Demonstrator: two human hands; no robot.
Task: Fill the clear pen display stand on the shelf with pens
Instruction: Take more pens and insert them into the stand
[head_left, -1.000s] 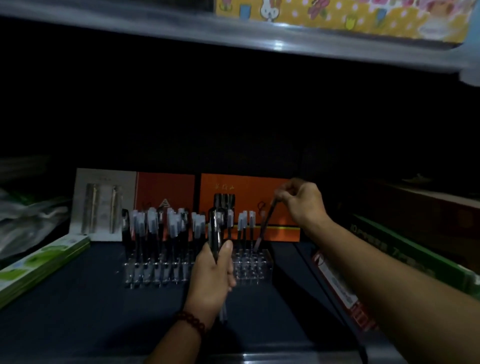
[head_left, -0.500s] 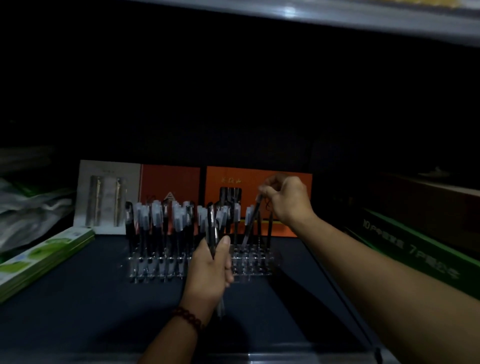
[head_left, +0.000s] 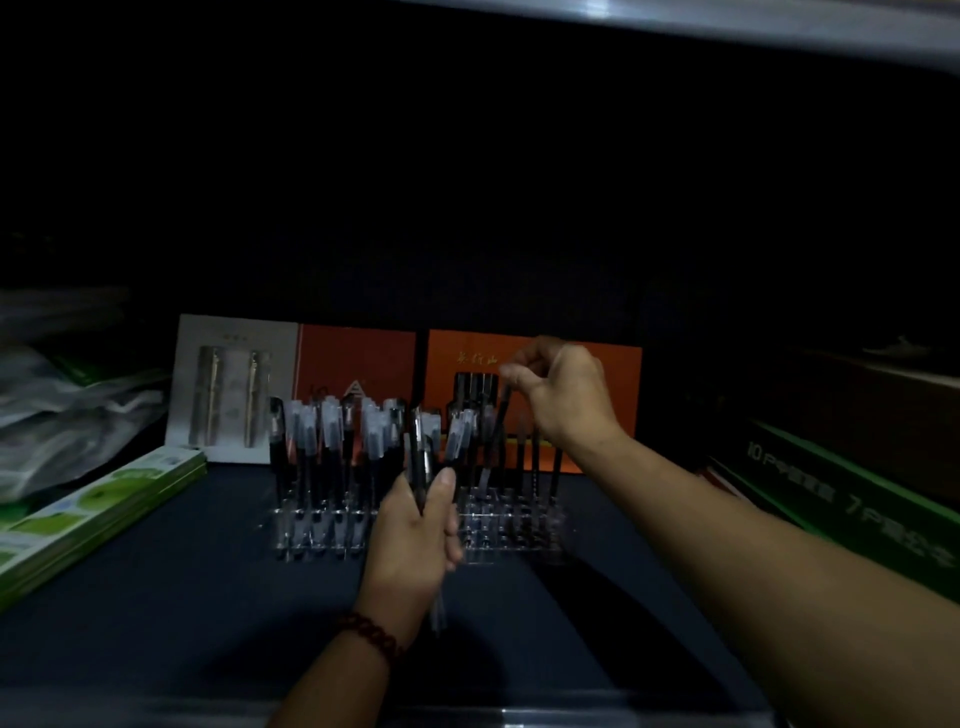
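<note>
The clear pen display stand (head_left: 514, 530) sits mid-shelf on the dark shelf surface. Its left half is packed with several upright black pens (head_left: 322, 447); the right part holds a few pens and open holes. My left hand (head_left: 415, 530) grips a small bundle of pens (head_left: 420, 457) in front of the stand. My right hand (head_left: 561, 395) is above the stand's right part and pinches the top of a single pen (head_left: 496, 441), whose tip slants down toward the holes.
Orange boxes (head_left: 530, 364) and a white pen pack (head_left: 228, 389) lean behind the stand. Green booklets (head_left: 93, 514) and plastic bags (head_left: 62, 415) lie at left. Green-edged boxes (head_left: 841, 493) stand at right. An upper shelf edge (head_left: 779, 21) runs overhead.
My right hand has moved left along the stand with a pen pinched in it. A pen stands at the far right where the hand worked before. My left hand has stayed put with its bundle.
</note>
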